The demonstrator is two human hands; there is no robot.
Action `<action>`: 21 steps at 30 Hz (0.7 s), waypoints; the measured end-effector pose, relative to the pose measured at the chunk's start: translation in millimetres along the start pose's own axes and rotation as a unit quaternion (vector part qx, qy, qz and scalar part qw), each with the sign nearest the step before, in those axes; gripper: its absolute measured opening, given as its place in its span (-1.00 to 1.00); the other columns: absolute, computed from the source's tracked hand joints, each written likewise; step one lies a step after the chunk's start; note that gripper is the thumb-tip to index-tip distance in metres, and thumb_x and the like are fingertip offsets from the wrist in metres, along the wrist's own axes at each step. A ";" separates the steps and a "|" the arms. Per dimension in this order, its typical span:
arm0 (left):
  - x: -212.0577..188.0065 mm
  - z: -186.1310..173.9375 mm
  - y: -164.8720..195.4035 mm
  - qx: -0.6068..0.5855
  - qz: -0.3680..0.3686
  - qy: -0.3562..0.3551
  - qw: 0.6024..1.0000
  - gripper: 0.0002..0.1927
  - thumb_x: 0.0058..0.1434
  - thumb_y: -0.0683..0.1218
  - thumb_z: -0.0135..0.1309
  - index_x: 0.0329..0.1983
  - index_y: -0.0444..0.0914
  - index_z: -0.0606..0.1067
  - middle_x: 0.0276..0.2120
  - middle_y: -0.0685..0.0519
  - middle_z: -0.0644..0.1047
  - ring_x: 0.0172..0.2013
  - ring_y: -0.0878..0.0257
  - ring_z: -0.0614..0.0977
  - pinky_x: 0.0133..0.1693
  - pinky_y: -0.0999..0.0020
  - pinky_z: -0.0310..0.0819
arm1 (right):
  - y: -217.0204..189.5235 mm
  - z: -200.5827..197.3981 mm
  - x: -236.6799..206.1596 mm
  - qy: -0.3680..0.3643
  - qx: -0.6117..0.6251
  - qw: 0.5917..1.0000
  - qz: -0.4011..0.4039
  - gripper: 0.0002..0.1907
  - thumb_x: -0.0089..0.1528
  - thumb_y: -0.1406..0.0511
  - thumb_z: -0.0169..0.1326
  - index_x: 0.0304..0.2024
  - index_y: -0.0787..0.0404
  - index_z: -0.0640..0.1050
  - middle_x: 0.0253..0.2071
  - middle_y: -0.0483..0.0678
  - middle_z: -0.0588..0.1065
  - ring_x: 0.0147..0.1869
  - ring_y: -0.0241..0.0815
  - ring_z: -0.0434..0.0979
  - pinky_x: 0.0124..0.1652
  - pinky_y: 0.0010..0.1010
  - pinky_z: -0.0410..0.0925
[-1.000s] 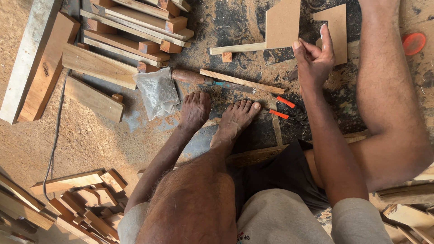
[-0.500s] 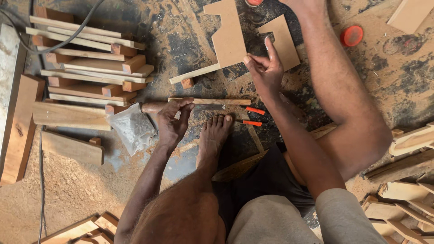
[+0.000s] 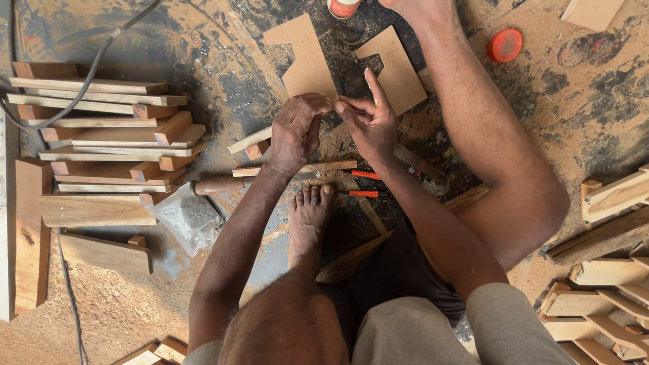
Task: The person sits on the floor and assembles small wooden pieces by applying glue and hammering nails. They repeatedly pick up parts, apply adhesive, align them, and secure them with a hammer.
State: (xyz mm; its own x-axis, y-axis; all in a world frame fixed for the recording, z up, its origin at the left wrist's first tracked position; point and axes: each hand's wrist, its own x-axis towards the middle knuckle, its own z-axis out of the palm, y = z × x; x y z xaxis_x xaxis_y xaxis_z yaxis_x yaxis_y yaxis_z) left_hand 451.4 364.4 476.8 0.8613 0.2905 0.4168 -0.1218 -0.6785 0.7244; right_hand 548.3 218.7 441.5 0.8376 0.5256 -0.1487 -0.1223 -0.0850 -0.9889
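This is a woodworking shop, with the work done on the ground. The floor (image 3: 595, 101) is bare earth covered in sawdust. On the left lies a stack of sawn wooden slats (image 3: 108, 145) with small blocks between them, and a dark cable (image 3: 88, 81) runs across it. Cut board templates (image 3: 318, 64) lie at the far side, with a red lid (image 3: 505, 44) to the right. More cut wooden parts (image 3: 608, 297) pile up at the near right. A wooden-handled tool (image 3: 223, 184) and a clear plastic bag (image 3: 186, 217) lie in the middle.
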 end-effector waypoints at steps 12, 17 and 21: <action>36.2 28.9 8.0 -0.028 -0.066 -0.004 0.997 -0.79 0.35 -0.38 0.15 -0.08 -0.24 0.50 -0.11 0.03 0.63 0.08 0.11 0.66 0.04 0.24 0.65 | 5.1 -34.4 27.1 -0.022 -0.001 0.999 -0.032 -0.20 0.41 0.34 0.22 0.55 0.23 0.06 0.00 0.17 0.66 0.11 -0.17 0.71 -0.01 -0.42 0.64; 43.2 31.0 10.1 -0.024 -0.065 -0.007 0.998 -0.79 0.34 -0.38 0.17 -0.09 -0.23 0.51 -0.13 0.04 0.64 0.07 0.11 0.66 0.06 0.19 0.59 | 3.5 -41.0 28.1 -0.024 0.005 0.999 -0.022 -0.20 0.42 0.34 0.22 0.55 0.23 0.05 0.00 0.18 0.66 0.16 -0.15 0.69 0.04 -0.35 0.62; 45.0 31.6 11.8 -0.019 -0.065 -0.008 0.998 -0.79 0.34 -0.38 0.17 -0.10 -0.24 0.51 -0.13 0.04 0.64 0.07 0.09 0.66 0.08 0.20 0.59 | 1.7 -43.6 29.3 -0.026 0.003 1.000 -0.018 -0.19 0.41 0.31 0.22 0.55 0.23 0.05 0.00 0.17 0.66 0.17 -0.14 0.69 0.04 -0.33 0.63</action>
State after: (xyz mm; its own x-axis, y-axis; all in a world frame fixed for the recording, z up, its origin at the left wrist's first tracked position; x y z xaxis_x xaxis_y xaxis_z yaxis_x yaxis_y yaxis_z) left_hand 504.2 348.1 486.8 0.8792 0.3622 0.3096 -0.0279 -0.6094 0.7923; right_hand 595.9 197.0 435.7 0.8132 0.5709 -0.1131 -0.0963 -0.0598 -0.9936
